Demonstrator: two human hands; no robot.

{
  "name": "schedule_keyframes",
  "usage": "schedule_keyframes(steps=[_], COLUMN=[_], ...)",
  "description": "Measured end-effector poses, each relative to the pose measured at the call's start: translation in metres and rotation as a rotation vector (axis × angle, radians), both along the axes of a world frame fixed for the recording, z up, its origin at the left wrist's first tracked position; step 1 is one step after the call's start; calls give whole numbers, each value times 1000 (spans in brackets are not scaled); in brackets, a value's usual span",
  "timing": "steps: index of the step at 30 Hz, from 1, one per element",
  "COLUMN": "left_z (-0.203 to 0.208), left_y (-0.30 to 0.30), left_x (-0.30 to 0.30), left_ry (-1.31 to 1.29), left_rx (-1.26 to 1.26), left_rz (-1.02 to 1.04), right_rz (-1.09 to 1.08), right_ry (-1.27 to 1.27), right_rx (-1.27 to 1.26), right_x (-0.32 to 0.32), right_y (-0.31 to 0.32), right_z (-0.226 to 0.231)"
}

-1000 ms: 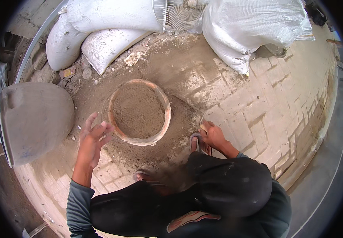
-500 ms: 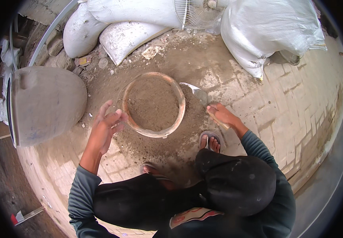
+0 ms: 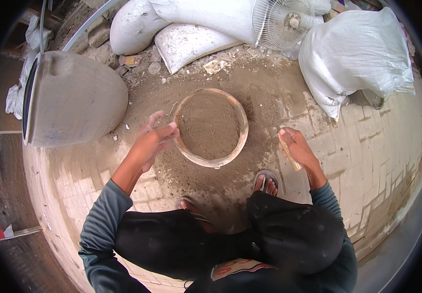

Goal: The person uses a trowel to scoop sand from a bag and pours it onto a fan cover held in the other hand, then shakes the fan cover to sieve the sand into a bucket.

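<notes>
A round basin [image 3: 244, 128] with a worn, clay-coloured rim stands on the ground in front of me, filled nearly level with grey-brown sand [image 3: 208, 124]. At its left rim is my left hand [image 3: 150, 141], fingers apart and holding nothing; whether the fingertips touch the rim, I cannot tell. My right hand [image 3: 299, 149] is closed around the wooden handle of a trowel [image 3: 289, 155], right of the basin and apart from it. The trowel's blade does not show clearly against the dusty ground.
A large grey plastic barrel [image 3: 79, 100] lies at the left. White sacks [image 3: 196, 44], a fan guard [image 3: 281, 24] and a bulky white bag [image 3: 357, 53] line the far side, with rubble before them. My sandalled feet [image 3: 265, 183] stand near the basin on dusty paving.
The trowel has moved away from the basin's right rim, and its blade no longer shows clearly. My left hand stays by the left rim. The whole view has shifted.
</notes>
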State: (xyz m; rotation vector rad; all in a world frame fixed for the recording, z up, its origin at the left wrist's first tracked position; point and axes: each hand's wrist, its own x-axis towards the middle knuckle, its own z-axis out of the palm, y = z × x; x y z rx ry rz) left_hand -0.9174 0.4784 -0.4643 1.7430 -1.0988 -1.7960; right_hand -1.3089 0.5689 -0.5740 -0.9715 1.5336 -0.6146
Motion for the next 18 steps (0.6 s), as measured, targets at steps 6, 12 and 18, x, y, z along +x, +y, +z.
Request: schedule_keyframes(steps=[6,12,18], left_z=[-4,-5,-11], left_y=[0,4,2], left_x=[-3,0,-4], left_ry=[-23,-14,227], left_rx=[14,12,107], left_rz=[-21,-15,62], right_rz=[275,164,49], right_ry=[416,543,556], right_rx=[-478,-661,-459], right_x=[33,45,1], right_y=[-4,-12,-14], right_z=[38,33,10])
